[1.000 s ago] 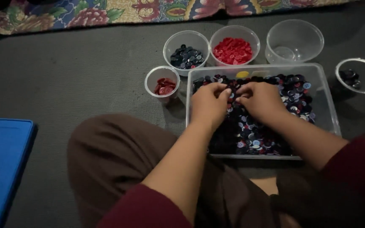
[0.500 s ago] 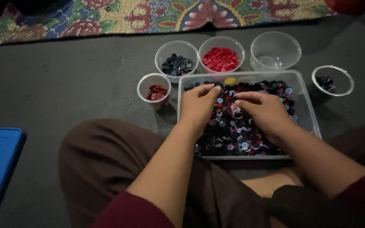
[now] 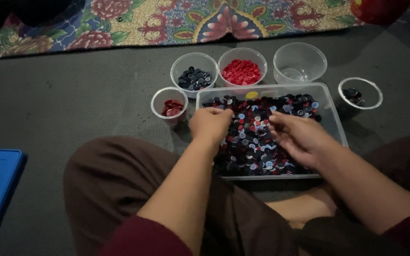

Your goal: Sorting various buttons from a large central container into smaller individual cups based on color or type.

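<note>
Clear, glossy plastic makes up the tray point(image 3: 330, 111) and the round cups point(image 3: 300, 61); the buttons point(image 3: 252, 137) look like smooth plastic, the floor mat point(image 3: 72, 109) is matt grey and finely textured, the patterned cloth point(image 3: 167, 19) soft

You're looking at a dim, evenly lit scene with no hard shadows; only soft shade gathers under the clear rectangular plastic tray point(image 3: 330, 118) and between your knees. Faint glare sits on the rim of the empty clear round plastic cup point(image 3: 300, 61). Your left hand point(image 3: 210, 124) and right hand point(image 3: 296, 137) look slightly soft, the near sleeves blurred, the corners dark.
</note>
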